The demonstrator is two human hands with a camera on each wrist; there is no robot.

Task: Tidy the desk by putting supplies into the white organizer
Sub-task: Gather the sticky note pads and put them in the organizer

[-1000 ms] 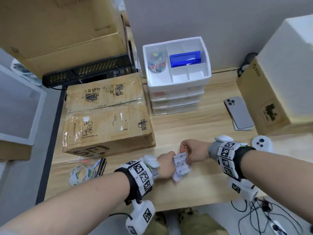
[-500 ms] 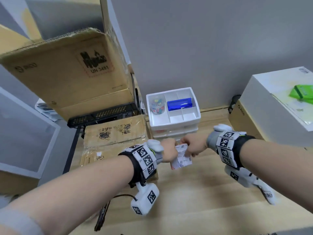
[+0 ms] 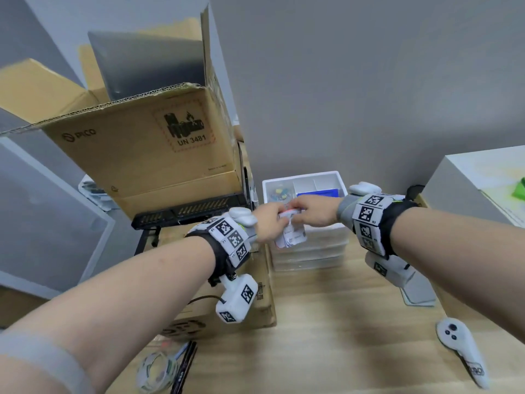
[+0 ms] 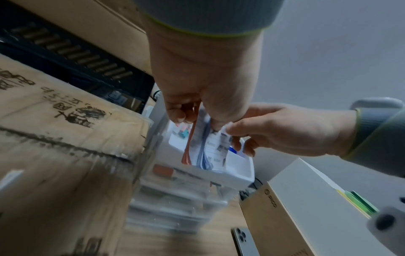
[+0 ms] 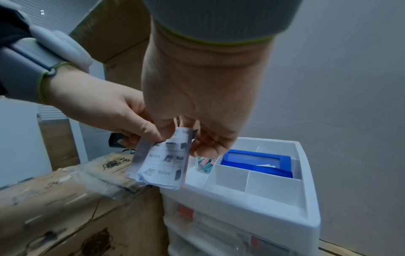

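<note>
The white organizer (image 3: pixel 311 258) is a stack of drawers with an open, divided top tray (image 5: pixel 303 204). A blue case (image 5: pixel 258 161) lies in a back compartment, and a jar of coloured clips (image 5: pixel 205 167) stands in the left one. Both hands hold a wrapped pack of sticky notes (image 3: pixel 292 237) printed "Notes" (image 5: pixel 164 164) upright over the tray's front left part. My left hand (image 3: pixel 267 223) pinches its top left edge, seen in the left wrist view at the fingers (image 4: pixel 181 114). My right hand (image 3: pixel 311 210) pinches the top right edge (image 5: pixel 203 145).
A taped cardboard box (image 3: pixel 216 317) sits right beside the organizer on the left, with an open PICO box (image 3: pixel 136 155) behind it. A tape roll (image 3: pixel 154 371) and pens (image 3: pixel 184 365) lie front left. A white controller (image 3: pixel 460 351), a phone (image 4: pixel 243 240) and a white box (image 3: pixel 477 189) are to the right.
Both hands have lifted the notes pack off the desk's front and carried it up and forward to above the organizer's top tray.
</note>
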